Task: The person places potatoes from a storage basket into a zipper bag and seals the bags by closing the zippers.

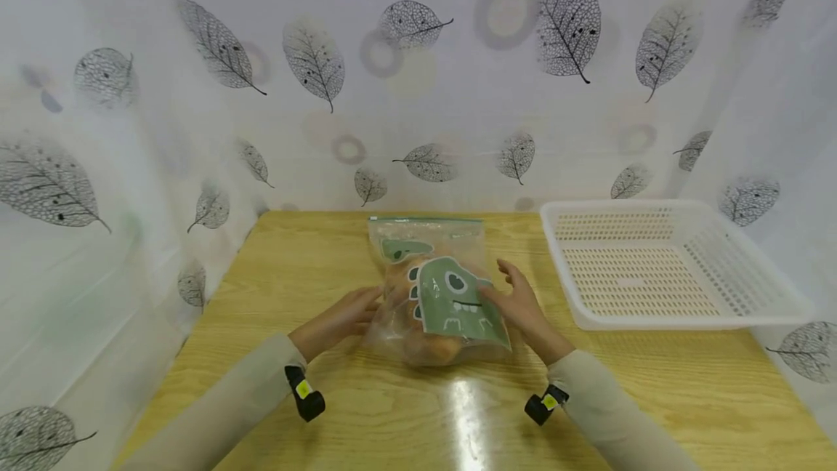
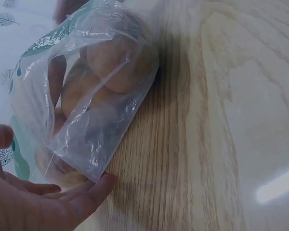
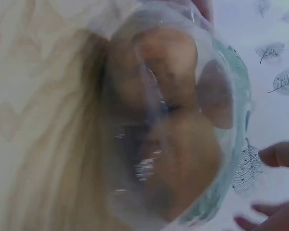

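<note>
A clear zip bag [image 1: 464, 304] with a green cartoon dinosaur print lies on the wooden table. Several rounded brown items [image 2: 111, 62] show through its plastic; their exact kind is unclear. At the bag's left side is my left hand [image 1: 343, 318], its extended fingers touching a lower corner in the left wrist view. My right hand [image 1: 523, 304] is at the other side, fingers spread and loosely bent, the thumb side overlapping the print in the head view. In the right wrist view, the right fingers [image 3: 277, 154] appear beside the bag without gripping it.
A white plastic basket [image 1: 569, 289] with slotted sides stands at the right of the wooden table [image 1: 288, 260]. Behind and on both sides hangs a pale curtain [image 1: 445, 115] printed with dark leaves. Light glares off the table's front.
</note>
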A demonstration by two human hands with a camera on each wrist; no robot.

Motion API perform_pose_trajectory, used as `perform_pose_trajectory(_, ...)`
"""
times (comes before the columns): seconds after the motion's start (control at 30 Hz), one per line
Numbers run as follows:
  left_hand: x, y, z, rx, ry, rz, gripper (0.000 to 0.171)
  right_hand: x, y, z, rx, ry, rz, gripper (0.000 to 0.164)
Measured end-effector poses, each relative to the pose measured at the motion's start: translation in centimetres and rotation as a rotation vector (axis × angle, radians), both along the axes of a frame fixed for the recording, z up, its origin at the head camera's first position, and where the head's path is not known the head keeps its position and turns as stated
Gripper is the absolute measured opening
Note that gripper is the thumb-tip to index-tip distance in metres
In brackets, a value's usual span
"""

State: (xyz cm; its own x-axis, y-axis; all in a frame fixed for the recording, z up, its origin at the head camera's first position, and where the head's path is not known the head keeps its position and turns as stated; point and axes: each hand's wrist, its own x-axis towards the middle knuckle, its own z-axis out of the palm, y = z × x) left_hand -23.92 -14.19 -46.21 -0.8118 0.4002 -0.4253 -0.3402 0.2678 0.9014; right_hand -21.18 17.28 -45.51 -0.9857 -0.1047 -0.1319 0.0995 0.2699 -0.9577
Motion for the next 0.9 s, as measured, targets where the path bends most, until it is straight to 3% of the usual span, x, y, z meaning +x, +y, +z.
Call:
perform_pose_trajectory(0.07, -0.3, 0.5, 0.1, 0.001, -0.006, 0.014, 0.070, -0.3, -0.8, 1.0, 0.081, 0.118, 0.048, 0.062)
perform_pose_trajectory(0.13, -0.5, 0.9, 0.1, 0.004, -0.018, 0.031, 0.068, -0.3, -2.0, 2.5, 0.106, 0.180, 0.148, 0.056)
perform_pose_trajectory(0.3, -0.7, 1.6, -0.1, 0.019, -0.038, 0.046, 0.064, -1.4, -4.4, 2.4, 0.250, 0.256, 0.306, 0.080)
perform_pose_trajectory(0.37, -0.7, 1.7, -0.1, 0.022, -0.035, 0.047, 0.064, -2.0, -4.6, 1.1, 0.300, 0.312, 0.318, 0.089)
perform_pose_trajectory(0.47, -0.7, 1.7, -0.1, 0.032, -0.032, 0.050, 0.065, -1.8, -4.8, 0.7, 0.294, 0.367, 0.331, 0.091)
perform_pose_trajectory(0.73, -0.6, 2.3, 0.3, 0.057, -0.058, 0.024, 0.074, -1.5, -5.3, -0.2, 0.179, 0.364, 0.327, 0.064)
perform_pose_trajectory(0.9, -0.6, 2.9, 0.7, 0.090, -0.028, -0.050, 0.070, -1.4, -5.5, -0.6, 0.262, 0.434, 0.421, 0.049)
